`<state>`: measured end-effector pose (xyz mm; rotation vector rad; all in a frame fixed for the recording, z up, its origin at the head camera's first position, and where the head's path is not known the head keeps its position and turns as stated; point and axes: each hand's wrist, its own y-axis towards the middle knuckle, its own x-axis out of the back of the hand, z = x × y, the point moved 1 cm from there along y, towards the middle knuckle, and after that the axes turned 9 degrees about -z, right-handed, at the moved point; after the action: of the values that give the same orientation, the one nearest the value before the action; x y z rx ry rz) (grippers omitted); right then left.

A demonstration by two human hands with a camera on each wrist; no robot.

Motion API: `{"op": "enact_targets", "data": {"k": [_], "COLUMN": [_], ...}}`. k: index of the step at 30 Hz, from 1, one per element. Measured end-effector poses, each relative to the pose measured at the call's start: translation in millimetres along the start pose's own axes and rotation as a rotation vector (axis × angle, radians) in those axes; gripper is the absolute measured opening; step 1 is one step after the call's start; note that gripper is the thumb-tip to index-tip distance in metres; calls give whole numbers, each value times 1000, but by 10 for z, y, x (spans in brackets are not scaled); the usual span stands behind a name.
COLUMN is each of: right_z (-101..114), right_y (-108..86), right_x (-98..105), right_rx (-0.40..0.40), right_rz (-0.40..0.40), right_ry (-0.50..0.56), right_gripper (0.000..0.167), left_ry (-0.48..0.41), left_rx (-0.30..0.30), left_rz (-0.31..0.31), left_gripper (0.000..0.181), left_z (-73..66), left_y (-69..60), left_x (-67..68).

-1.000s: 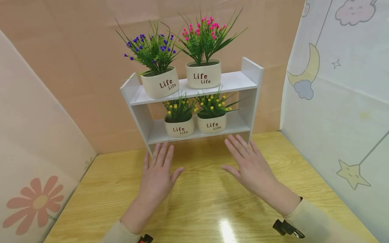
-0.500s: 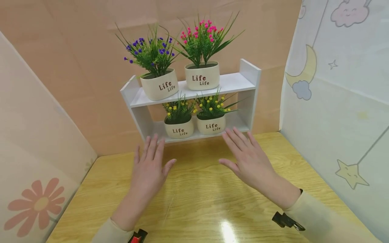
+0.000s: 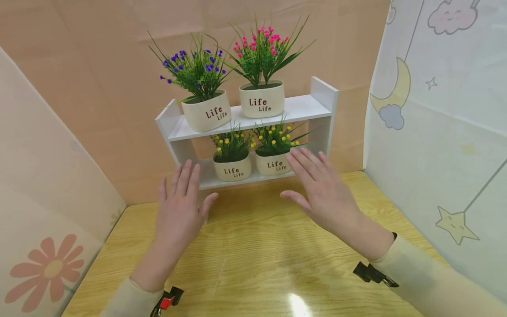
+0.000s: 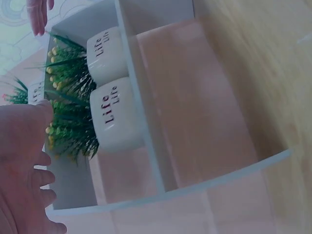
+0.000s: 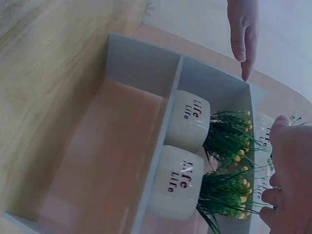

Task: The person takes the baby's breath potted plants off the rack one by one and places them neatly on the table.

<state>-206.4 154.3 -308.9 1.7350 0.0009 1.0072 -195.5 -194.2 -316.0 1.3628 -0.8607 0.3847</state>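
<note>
A white two-tier shelf (image 3: pixel 301 108) stands on the table. On its upper board are a cream pot with purple flowers (image 3: pixel 207 111) and one with pink flowers (image 3: pixel 262 101); "Life" is printed on each. Two smaller cream pots with yellow flowers, a left one (image 3: pixel 233 170) and a right one (image 3: pixel 273 164), sit on the lower board. My left hand (image 3: pixel 178 215) is raised before the shelf's left side, fingers straight, thumb out. My right hand (image 3: pixel 330 193) hovers before the right side, fingers extended, covering part of the right small pot. Neither hand holds anything.
Beneath the shelf lies a wood-grain table (image 3: pixel 253 259). A peach cloth backdrop (image 3: pixel 99 110) hangs behind. Patterned panels flank it, the left one (image 3: pixel 47 176) with a flower and the right one (image 3: pixel 435 154) with moon and star.
Both hands have risen in front of the shelf, the left one also shifting leftward. They stay outstretched. The pots keep their places on the shelf; the head view shifts slightly.
</note>
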Motion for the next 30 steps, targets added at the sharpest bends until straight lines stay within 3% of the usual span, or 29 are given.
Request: {"op": "enact_targets", "data": {"k": [14,30], "right_z": [-71,-332], "right_y": [433,851], "right_x": [186,255], "right_rx": [59,-48], "right_rz": [-182,-116], "right_ry": [28,63], "right_gripper": [88,99], "left_ry": [8,33], "left_rx": [-21,-45], "left_rz": [-81,-99], "left_gripper": [85,79], "left_z": [173,284], "left_y": [339,663], "left_x": [151,179]}}
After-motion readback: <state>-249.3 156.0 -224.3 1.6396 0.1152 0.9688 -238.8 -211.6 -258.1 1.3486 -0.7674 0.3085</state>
